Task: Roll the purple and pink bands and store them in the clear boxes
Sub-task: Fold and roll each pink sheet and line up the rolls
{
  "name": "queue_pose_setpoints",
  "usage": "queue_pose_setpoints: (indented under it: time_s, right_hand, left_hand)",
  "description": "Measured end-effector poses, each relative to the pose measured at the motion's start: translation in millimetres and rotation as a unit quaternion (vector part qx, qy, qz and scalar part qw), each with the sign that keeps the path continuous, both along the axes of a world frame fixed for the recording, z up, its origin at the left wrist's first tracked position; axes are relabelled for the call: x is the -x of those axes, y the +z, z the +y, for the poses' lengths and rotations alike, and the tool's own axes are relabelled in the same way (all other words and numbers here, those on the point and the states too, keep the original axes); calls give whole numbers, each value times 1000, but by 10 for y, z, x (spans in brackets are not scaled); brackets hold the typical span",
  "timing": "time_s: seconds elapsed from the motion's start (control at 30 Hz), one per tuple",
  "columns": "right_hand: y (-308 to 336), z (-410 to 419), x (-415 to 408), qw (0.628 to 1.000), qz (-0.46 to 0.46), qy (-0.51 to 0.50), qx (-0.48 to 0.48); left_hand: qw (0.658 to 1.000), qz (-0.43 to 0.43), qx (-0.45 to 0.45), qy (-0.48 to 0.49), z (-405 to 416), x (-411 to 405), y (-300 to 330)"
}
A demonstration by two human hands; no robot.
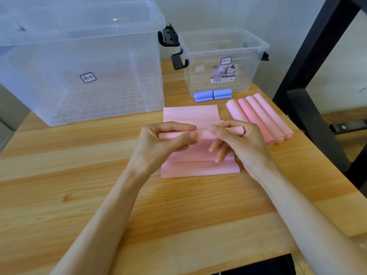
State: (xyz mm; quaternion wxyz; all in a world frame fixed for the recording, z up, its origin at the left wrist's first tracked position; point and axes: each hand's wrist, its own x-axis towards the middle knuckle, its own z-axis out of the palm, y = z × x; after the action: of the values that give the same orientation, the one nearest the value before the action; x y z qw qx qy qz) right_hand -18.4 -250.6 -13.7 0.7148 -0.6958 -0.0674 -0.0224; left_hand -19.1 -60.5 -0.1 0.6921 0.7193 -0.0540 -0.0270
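Note:
A pink band (190, 114) lies flat in folds on the wooden table (79, 185), partly rolled at its middle. My left hand (158, 143) pinches the roll's left part between thumb and fingers. My right hand (238, 143) pinches the roll's right part. Several finished pink rolls (262, 118) lie side by side to the right. Two purple rolls (212, 95) rest in front of the small clear box (224, 46), which is open. A large clear box (79, 62) with its lid on stands at the back left.
A black metal frame (309, 62) rises at the right edge of the table. Black latches (168, 36) stick out from both boxes. A white wall stands behind the boxes. Bare wood lies in front of my arms.

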Motion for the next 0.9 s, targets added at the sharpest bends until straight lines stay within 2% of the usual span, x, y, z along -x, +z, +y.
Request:
queue_pose_setpoints:
  time_s: [0.23,0.5,0.9]
  right_hand:
    - [-3,-20,-1,1000,-2,30,5]
    - [-18,-20,-11,1000,-12,-7,4]
    - [-10,-9,-3,1000,-14,19,2]
  left_hand:
    - [1000,21,2,18,6,-3,4]
    - [1000,6,16,0,1,4,9]
    - [1000,24,3,9,-1,5,9]
